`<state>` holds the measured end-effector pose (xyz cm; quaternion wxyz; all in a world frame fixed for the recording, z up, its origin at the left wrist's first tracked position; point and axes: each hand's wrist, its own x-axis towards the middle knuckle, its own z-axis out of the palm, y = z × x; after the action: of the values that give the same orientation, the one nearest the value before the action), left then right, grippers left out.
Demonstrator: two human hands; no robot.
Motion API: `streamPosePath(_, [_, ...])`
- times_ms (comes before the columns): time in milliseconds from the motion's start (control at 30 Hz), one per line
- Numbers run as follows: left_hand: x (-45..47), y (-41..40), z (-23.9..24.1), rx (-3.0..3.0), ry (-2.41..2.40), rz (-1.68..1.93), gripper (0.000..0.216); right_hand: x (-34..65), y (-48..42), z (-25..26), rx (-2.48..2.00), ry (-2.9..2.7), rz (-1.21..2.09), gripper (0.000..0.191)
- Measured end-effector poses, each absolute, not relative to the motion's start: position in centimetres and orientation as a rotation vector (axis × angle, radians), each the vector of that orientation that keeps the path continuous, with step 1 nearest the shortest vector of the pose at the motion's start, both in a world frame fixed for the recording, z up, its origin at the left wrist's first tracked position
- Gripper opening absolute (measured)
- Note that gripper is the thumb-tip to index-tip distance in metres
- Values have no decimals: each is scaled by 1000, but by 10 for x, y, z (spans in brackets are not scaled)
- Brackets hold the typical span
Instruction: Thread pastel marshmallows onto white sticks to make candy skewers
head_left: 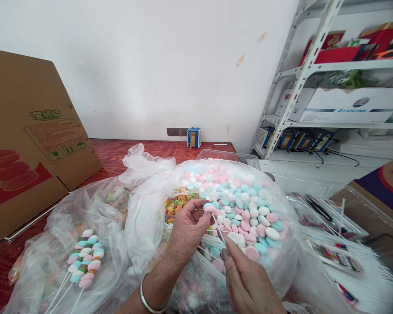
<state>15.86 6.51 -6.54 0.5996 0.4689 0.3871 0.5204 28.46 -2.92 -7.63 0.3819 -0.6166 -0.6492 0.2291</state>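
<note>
My left hand pinches a pink sweet with a blue one beside it, over an open clear bag full of pink, blue and white round sweets. My right hand is closed on a thin white stick whose tip points up at that pink sweet. A silver bangle sits on my left wrist. Several finished sticks of stacked sweets lie in a clear bag at the lower left.
Small ring-shaped coloured sweets show in another bag behind my left hand. A brown cardboard box stands at the left on the red table. White metal shelving holds boxes at the right; a clear tray lies beside the bag.
</note>
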Motion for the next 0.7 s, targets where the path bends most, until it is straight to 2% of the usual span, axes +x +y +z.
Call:
streamPosePath(200, [159, 61, -68, 1207, 894, 1216, 25, 279, -29, -66, -1606, -1524, 746, 47])
streamPosePath(500, [161, 55, -77, 1479, 921, 1262, 19, 278, -28, -82, -1613, -1597, 622, 45])
streamPosePath(700, [157, 35, -74, 1908, 895, 1213, 32, 293, -16, -88, -1794, -1770, 469, 39])
